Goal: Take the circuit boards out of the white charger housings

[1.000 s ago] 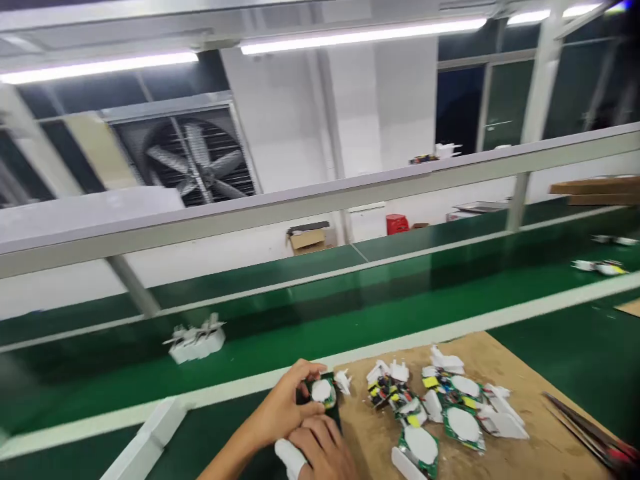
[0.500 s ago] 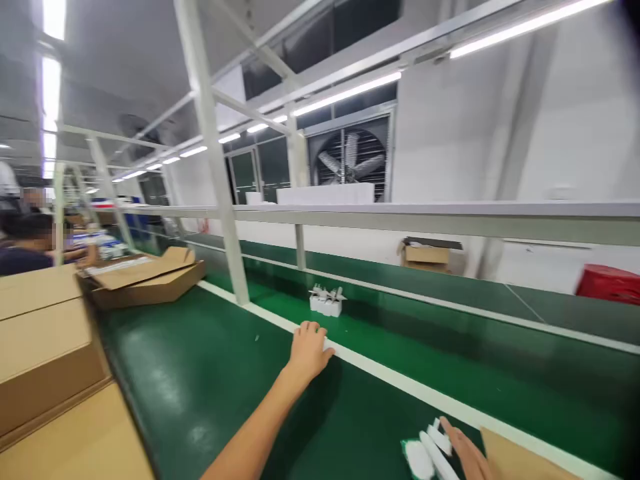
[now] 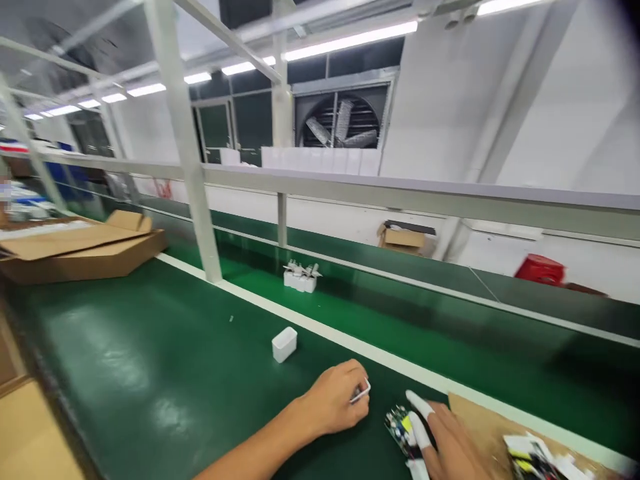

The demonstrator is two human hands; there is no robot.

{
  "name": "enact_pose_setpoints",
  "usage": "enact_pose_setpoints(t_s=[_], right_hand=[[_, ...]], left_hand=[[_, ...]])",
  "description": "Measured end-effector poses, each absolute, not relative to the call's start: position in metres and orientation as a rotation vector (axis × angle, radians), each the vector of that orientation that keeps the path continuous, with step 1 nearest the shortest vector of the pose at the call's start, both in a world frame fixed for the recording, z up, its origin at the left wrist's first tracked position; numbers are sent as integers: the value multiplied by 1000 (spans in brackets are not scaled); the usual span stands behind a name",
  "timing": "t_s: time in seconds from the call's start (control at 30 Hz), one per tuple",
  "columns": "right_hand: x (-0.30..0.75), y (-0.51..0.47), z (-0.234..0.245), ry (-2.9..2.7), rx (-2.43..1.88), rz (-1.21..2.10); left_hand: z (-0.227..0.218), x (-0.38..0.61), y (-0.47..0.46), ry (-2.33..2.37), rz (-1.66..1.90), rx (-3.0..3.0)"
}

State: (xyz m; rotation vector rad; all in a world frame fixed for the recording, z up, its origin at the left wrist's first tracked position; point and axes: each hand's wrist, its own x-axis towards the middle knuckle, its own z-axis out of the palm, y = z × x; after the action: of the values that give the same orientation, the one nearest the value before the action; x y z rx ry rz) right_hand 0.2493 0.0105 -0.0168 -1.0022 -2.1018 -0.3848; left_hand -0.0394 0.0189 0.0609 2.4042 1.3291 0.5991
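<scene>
My left hand (image 3: 345, 397) is closed around a small white-rimmed piece (image 3: 361, 392), most of it hidden by the fingers. To its right, my right hand (image 3: 447, 437), with white covers on some fingers, grips a small circuit board (image 3: 397, 425) carrying a yellow part. The board's lower side is hidden under the fingers. A small white open-topped box (image 3: 285, 345) stands on the green work surface (image 3: 165, 347), left of and beyond my left hand.
Brown cardboard (image 3: 480, 420) lies beside my right hand, with more circuit boards (image 3: 537, 460) on it. Past the pale dividing strip (image 3: 320, 327) stands a group of white cases (image 3: 300, 277) with parts sticking out. A cardboard box (image 3: 85, 257) is at left; an upright post (image 3: 185, 147) rises nearby.
My left hand has moved right and nearer, close to my right hand. The small white box now shows standing on the surface. The circuit board's component side has come into view. The camera has turned right.
</scene>
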Motion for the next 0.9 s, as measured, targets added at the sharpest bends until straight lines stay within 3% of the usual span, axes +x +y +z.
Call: enact_pose_setpoints(t_s=[0.23,0.5,0.77,0.9], right_hand=[[240,-22,5,-2117,-1361,-343],[245,-23,4,-2190,-1206,-462],[229,-33,34,-1991,-1197,-56],[220,-38,36,-1969,-1065,-151]], left_hand=[[63,-54,15,1167,618,2159],[46,-54,17,1143,563,1953],[30,-54,21,1100,629,2036],[27,-44,17,954,803,2257]])
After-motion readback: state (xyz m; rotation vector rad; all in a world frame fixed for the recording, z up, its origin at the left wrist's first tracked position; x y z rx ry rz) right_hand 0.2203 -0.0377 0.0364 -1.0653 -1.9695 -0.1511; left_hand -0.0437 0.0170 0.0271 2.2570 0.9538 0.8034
